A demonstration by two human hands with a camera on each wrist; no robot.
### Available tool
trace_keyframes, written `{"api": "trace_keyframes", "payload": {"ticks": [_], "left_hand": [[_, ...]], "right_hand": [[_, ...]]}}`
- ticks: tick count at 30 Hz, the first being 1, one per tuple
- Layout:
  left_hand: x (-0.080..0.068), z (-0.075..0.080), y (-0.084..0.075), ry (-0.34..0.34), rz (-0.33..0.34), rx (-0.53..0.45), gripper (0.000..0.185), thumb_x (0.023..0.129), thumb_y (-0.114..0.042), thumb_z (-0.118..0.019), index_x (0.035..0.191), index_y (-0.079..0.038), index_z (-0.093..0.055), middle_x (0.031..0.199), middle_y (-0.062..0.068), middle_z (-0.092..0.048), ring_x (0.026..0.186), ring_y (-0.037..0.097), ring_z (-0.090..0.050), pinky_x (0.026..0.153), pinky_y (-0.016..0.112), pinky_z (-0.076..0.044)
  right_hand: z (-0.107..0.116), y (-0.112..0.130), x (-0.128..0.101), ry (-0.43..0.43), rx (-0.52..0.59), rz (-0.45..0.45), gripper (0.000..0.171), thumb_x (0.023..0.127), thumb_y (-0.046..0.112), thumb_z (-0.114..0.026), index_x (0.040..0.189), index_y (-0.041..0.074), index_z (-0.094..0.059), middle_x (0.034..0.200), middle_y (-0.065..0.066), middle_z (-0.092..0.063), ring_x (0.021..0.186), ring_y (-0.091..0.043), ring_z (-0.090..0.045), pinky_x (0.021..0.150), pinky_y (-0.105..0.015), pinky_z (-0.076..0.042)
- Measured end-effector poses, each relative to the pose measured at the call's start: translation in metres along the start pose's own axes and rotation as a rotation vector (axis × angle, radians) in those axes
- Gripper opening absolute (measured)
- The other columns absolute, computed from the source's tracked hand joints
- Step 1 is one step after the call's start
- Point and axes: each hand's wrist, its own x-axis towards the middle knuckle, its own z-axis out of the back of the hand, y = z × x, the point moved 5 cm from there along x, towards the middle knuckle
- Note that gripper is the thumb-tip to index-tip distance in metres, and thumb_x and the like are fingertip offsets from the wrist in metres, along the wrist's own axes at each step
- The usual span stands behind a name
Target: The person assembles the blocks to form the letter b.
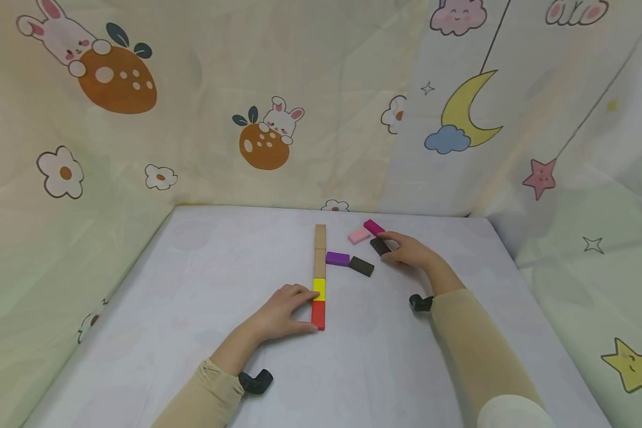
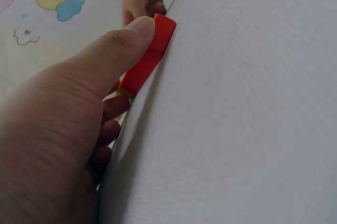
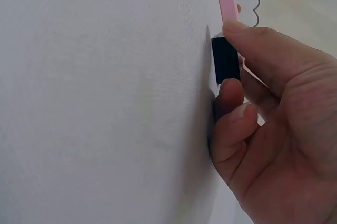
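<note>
A row of blocks lies on the white table [image 1: 224, 279]: two tan blocks [image 1: 320, 249], then a yellow block [image 1: 318, 289], then a red block [image 1: 318, 315] nearest me. My left hand [image 1: 311, 306] rests against the row's left side, fingers at the yellow block and thumb [image 2: 121, 45] pressed flat along the red block [image 2: 152, 50]. My right hand [image 1: 387, 245] pinches a black block [image 1: 378, 245] that lies on the table. In the right wrist view that black block [image 3: 225, 63] sits between forefinger [image 3: 250, 32] and thumb [image 3: 231, 95].
Loose blocks lie near the right hand: purple [image 1: 337, 258], a second black one [image 1: 361, 266], pink [image 1: 358, 236] [image 3: 226, 0] and magenta [image 1: 373, 226]. Cartoon-printed cloth walls [image 1: 278, 119] close in the table on the left, back and right.
</note>
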Motion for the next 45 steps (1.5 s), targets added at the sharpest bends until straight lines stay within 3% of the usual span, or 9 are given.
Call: {"api": "trace_keyframes", "payload": {"ticks": [14, 23, 33, 45], "left_hand": [[0.001, 0.0, 0.0, -0.003, -0.005, -0.002, 0.075, 0.079, -0.063, -0.072, 0.144, -0.034, -0.049, 0.135, -0.007, -0.052, 0.128, 0.015, -0.043, 0.109, 0.042, -0.043], [0.001, 0.0, 0.0, 0.006, 0.001, -0.001, 0.075, 0.079, -0.065, -0.071, 0.144, -0.035, -0.048, 0.136, -0.007, -0.051, 0.129, 0.015, -0.042, 0.109, 0.042, -0.043], [-0.002, 0.002, -0.001, -0.002, 0.004, -0.015, 0.075, 0.079, -0.063, -0.072, 0.144, -0.034, -0.049, 0.136, -0.007, -0.052, 0.129, 0.016, -0.042, 0.109, 0.043, -0.044], [-0.001, 0.002, 0.0, 0.001, -0.004, -0.008, 0.075, 0.079, -0.065, -0.071, 0.144, -0.035, -0.049, 0.135, -0.007, -0.052, 0.127, 0.015, -0.043, 0.108, 0.042, -0.044]], "right_hand": [[0.0, 0.003, 0.003, 0.036, -0.005, 0.016, 0.075, 0.091, 0.028, -0.07, 0.155, 0.035, -0.03, 0.164, -0.006, -0.025, 0.152, -0.038, -0.015, 0.117, -0.067, -0.016], [-0.001, 0.0, 0.002, 0.015, 0.016, -0.021, 0.074, 0.089, 0.037, -0.072, 0.152, 0.036, -0.034, 0.164, -0.008, -0.024, 0.151, -0.038, -0.016, 0.116, -0.068, -0.016], [-0.004, -0.008, 0.008, -0.02, 0.023, -0.034, 0.074, 0.084, 0.045, -0.076, 0.148, 0.038, -0.04, 0.162, -0.009, -0.028, 0.148, -0.037, -0.025, 0.116, -0.066, -0.022], [-0.005, -0.004, -0.011, -0.074, 0.002, -0.002, 0.07, 0.087, 0.041, -0.074, 0.149, 0.033, -0.042, 0.157, -0.012, -0.037, 0.133, -0.043, -0.045, 0.106, -0.062, -0.04]]}}
